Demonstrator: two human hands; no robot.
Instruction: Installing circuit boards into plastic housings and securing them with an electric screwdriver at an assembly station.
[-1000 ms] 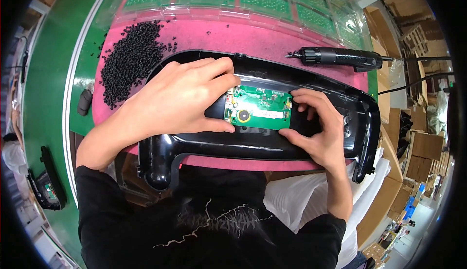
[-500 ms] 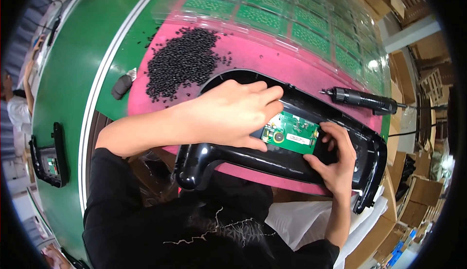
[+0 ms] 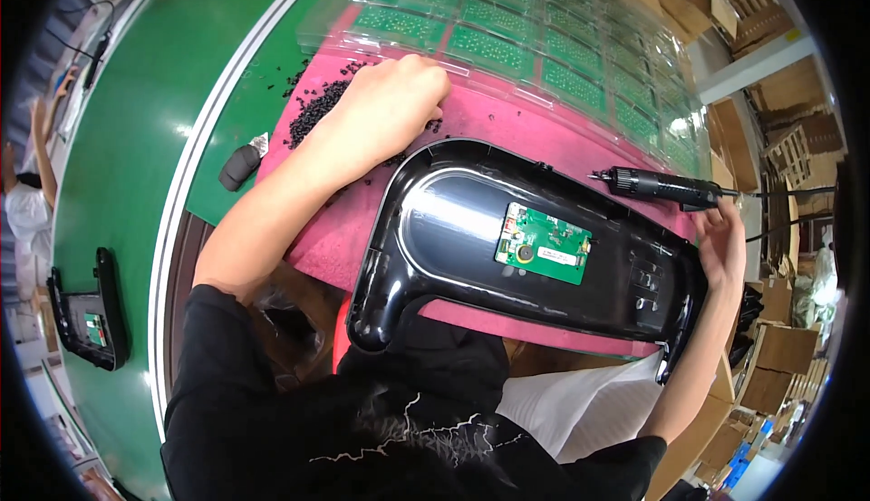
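Observation:
A glossy black plastic housing (image 3: 444,256) lies on the pink mat, its hollow side up. The green circuit board (image 3: 548,245) sits inside it, touched by neither hand. My left hand (image 3: 396,102) is over the right side of a pile of small black screws (image 3: 319,111), fingers curled down and closed; what they pinch, if anything, is hidden. At the housing's right end, my right hand (image 3: 722,243) reaches the rear of a black electric screwdriver (image 3: 657,186), fingers stretched out and not wrapped round it.
Clear plastic trays with green circuit boards (image 3: 489,48) cover the mat's far side. A dark lump (image 3: 240,168) rests left of the screws. Another black housing with a board (image 3: 91,324) lies on the green table (image 3: 127,184) at far left. Cardboard boxes (image 3: 784,338) stand at right.
Both hands have left the circuit board. My left hand has moved up and left onto the screws; my right hand has moved up and right to the screwdriver's rear.

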